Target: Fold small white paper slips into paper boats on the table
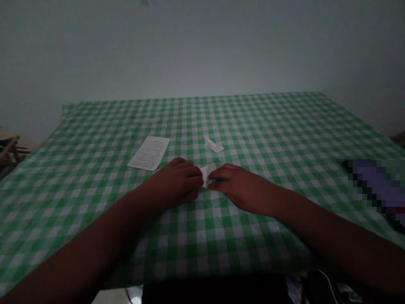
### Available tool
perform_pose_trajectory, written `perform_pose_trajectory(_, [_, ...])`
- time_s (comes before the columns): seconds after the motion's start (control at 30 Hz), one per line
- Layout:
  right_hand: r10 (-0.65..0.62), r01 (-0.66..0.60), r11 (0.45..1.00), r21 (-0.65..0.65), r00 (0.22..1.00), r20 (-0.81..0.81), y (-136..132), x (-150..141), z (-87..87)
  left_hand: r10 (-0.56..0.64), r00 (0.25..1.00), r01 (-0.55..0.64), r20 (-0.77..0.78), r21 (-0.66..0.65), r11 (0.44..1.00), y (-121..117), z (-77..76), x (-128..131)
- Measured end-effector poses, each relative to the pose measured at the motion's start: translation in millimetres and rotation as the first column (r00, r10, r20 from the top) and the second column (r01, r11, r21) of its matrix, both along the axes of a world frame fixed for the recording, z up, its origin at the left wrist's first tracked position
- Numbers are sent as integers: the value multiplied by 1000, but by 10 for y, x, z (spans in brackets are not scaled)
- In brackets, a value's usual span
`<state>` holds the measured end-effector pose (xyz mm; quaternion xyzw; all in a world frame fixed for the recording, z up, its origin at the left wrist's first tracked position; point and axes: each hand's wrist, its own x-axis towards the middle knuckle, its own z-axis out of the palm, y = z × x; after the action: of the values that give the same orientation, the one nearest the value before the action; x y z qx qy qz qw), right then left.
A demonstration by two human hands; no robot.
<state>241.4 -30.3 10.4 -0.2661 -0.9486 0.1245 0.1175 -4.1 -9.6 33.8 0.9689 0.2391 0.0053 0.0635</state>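
Between my two hands is a small piece of folded white paper (207, 172), just above or on the checked cloth. My left hand (180, 181) has its fingers closed on the paper's left side. On the right side, my right hand (232, 183) pinches the paper between thumb and fingers. Past my hands lies a small folded paper shape (214, 145) with printed marks, its pointed end up. A flat printed sheet (149, 153) rests beyond my left hand.
A green and white checked tablecloth (202, 236) covers the table, which reaches a plain wall (196, 50). At the right edge lies a dark-edged flat object (376, 190), blurred by pixelation. Brown wooden furniture (9, 152) shows at far left.
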Motion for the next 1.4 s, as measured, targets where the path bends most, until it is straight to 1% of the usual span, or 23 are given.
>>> perform_pose_trajectory(0.07, [14,-14,1000,12,1000,1,3,7,-6,5,1000,-4,26,-32,999,15,-23,-6])
perform_pose_trajectory(0.2, [25,-25,1000,4,1000,-11,8,15,-3,53,995,-46,83,-82,996,55,-91,-19])
perform_pose_trajectory(0.4, [36,-36,999,-17,999,6,16,28,13,216,967,-192,138,-166,967,101,-157,8])
perform_pose_trajectory(0.5, [26,-25,1000,-14,999,24,17,29,8,214,963,-182,163,-187,965,94,-149,14])
perform_pose_trajectory(0.6, [18,-18,1000,-7,1000,10,17,21,6,158,971,-122,178,-200,972,60,-115,8])
perform_pose_trajectory(0.7, [25,-26,1000,-13,999,-28,16,7,13,73,985,-45,155,-178,983,20,-80,2])
perform_pose_trajectory(0.8, [21,-22,1000,-14,1000,-20,16,-5,28,7,997,0,75,-103,995,-2,-66,4])
perform_pose_trajectory(0.9, [15,-15,1000,-22,1000,-2,16,-12,42,-22,1000,22,18,-24,999,-14,-67,17])
perform_pose_trajectory(1.03, [17,-17,1000,-24,1000,-6,14,-17,43,-20,1000,20,-14,21,1000,-38,-80,66])
perform_pose_trajectory(1.17, [16,-16,1000,-11,1000,-6,15,-18,31,53,998,-51,-32,43,998,-55,-97,107])
perform_pose_trajectory(1.33, [23,-23,1000,6,1000,4,16,-20,19,42,997,-37,-58,89,995,-61,-77,97])
perform_pose_trajectory(1.4, [19,-19,1000,13,1000,10,11,-21,23,48,997,-43,-53,83,996,-67,-73,89])
